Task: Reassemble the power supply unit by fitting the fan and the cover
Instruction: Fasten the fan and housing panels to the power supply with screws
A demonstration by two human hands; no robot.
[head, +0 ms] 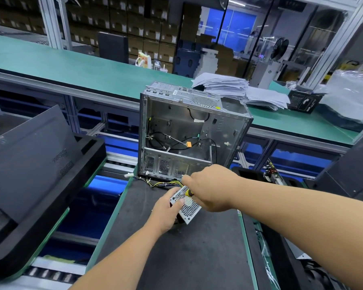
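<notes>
From the head view, we have the power supply unit tilted on the dark mat just in front of the open computer case, our left hand gripping its near corner and our right hand clenched round the screwdriver. The tip sits on a screw at the mesh cover's corner. We should keep the shaft square to the screw, press down firmly, and brace the unit so it cannot rock.
</notes>
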